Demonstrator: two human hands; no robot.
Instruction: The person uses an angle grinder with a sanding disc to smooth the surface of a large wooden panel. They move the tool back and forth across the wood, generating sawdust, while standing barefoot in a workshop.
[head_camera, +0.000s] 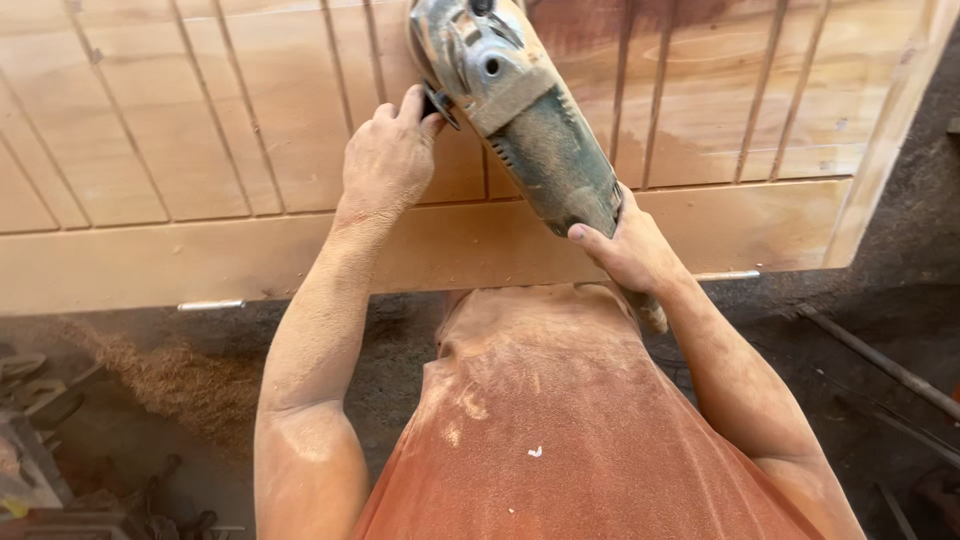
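Observation:
A dusty grey-green angle grinder (520, 110) lies tilted over a large wooden door panel (200, 150) with grooved boards. My right hand (628, 248) grips the grinder's rear body. My left hand (392, 155) is closed on the black side handle by the grinder's head. The disc end reaches the top edge of the view and is partly cut off. Both arms and the orange shirt are coated in sawdust.
The door's bottom rail (250, 260) runs across the view, with metal hinges (210, 304) on its near edge. A sawdust pile (170, 375) lies on the dark floor at left, with tools and clutter at the lower left (40, 450). Metal rods (880, 360) lie at right.

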